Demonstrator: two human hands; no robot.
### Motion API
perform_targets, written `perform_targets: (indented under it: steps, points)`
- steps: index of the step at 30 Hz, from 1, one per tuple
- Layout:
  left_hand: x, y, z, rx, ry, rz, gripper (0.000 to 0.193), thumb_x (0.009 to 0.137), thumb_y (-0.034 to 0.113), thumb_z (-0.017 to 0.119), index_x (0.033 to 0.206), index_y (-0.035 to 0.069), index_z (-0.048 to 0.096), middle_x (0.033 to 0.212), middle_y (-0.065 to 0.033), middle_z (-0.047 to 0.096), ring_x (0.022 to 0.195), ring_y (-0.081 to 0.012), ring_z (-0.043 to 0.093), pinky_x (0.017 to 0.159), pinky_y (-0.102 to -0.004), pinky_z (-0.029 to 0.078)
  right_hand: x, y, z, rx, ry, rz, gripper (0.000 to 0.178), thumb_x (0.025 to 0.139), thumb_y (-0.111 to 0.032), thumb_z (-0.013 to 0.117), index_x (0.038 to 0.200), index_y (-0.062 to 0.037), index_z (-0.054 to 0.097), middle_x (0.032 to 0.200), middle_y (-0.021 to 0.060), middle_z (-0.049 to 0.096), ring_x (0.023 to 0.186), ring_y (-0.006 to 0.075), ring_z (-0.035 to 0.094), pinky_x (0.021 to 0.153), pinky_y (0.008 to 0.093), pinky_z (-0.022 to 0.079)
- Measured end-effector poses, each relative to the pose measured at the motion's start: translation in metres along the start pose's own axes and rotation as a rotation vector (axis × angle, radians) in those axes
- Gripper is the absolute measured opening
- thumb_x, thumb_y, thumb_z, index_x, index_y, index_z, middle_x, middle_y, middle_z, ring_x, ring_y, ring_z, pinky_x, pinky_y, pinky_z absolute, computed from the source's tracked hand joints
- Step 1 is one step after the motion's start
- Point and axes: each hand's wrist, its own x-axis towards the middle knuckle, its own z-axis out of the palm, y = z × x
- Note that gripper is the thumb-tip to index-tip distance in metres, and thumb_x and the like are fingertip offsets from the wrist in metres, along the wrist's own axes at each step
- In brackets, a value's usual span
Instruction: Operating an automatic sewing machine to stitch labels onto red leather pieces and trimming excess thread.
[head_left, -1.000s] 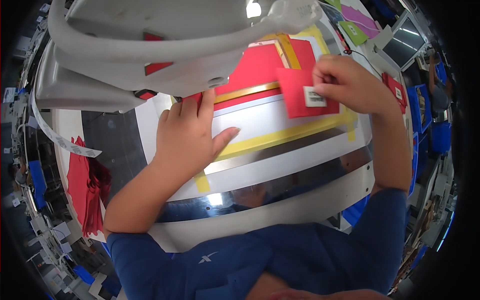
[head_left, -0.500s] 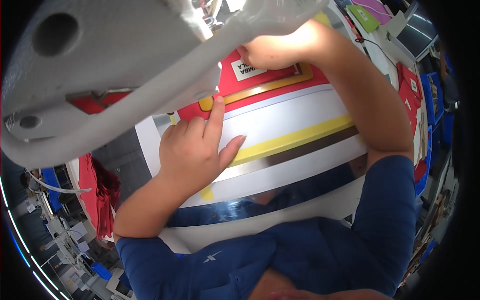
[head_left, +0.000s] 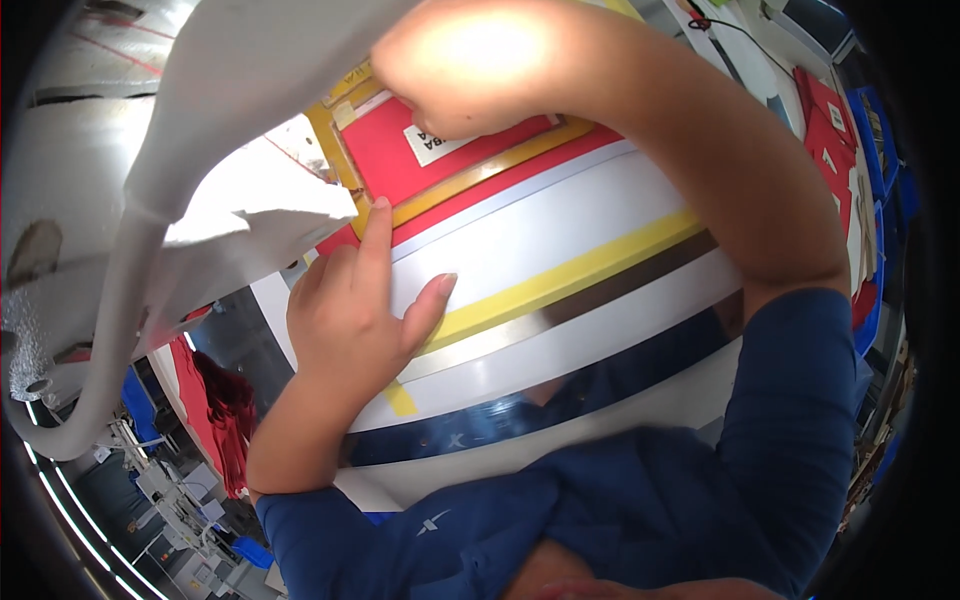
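A workshop bends round the rim of the frame, with blue bins point(head_left: 875, 285) at the right edge, red fabric pieces point(head_left: 828, 115) beside them and a bunch of red cloth point(head_left: 215, 405) toward the lower left. A pale grey machine point(head_left: 240, 90) fills the upper left. At centre lies a white sheet point(head_left: 540, 225) crossed by yellow tape point(head_left: 560, 278). Above it, upper centre, a red piece point(head_left: 382, 145) with a white label point(head_left: 430, 150) lies inside a yellow frame point(head_left: 470, 182). The left hand point(head_left: 345, 310) is loosely open and empty, its index fingertip on the frame's lower-left corner. The right hand point(head_left: 465, 70), brightly lit, bends over the label with fingers curled under; whether it grips anything I cannot tell.
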Motion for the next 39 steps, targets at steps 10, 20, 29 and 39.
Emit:
perform_targets:
  steps: [10,20,29,39]
  points:
    - [0.003,-0.008,0.008,-0.027,0.094,0.090,0.082,0.084,0.052,0.088,0.140,-0.003,0.068,0.080,-0.0101,0.064,0.068,-0.0270,0.064,0.066,-0.0383,0.055,-0.023,-0.005,0.008,0.150,0.130,-0.307,0.037,0.077,0.002,0.068,0.108,-0.0073,0.086,0.095,0.0196,0.080,0.085,0.0370,0.077,0.074,0.0497,0.064]
    - [-0.006,-0.010,0.003,-0.144,0.157,-0.055,0.050,0.083,0.031,0.089,0.118,-0.001,0.073,0.081,-0.0089,0.066,0.069,-0.0281,0.066,0.066,-0.0386,0.055,-0.025,-0.008,0.008,0.147,0.011,-0.328,0.036,0.082,-0.002,0.067,0.110,-0.0107,0.087,0.100,0.0173,0.082,0.089,0.0354,0.078,0.077,0.0471,0.063]
    - [-0.003,-0.014,0.004,-0.154,0.285,0.056,0.029,0.082,0.017,0.088,0.105,0.003,0.076,0.075,-0.0081,0.066,0.064,-0.0244,0.064,0.060,-0.0365,0.051,-0.036,-0.017,0.004,0.175,-0.026,-0.336,0.036,0.092,-0.009,0.064,0.120,-0.0148,0.086,0.109,0.0149,0.081,0.098,0.0347,0.077,0.091,0.0460,0.061]
    - [-0.003,-0.018,0.010,-0.158,0.326,0.114,0.033,0.083,0.018,0.087,0.110,0.003,0.075,0.077,-0.0080,0.065,0.066,-0.0278,0.063,0.064,-0.0394,0.053,-0.036,-0.023,0.001,0.213,-0.064,-0.317,0.033,0.090,-0.011,0.065,0.115,-0.0176,0.087,0.105,0.0146,0.078,0.097,0.0326,0.076,0.090,0.0468,0.061]
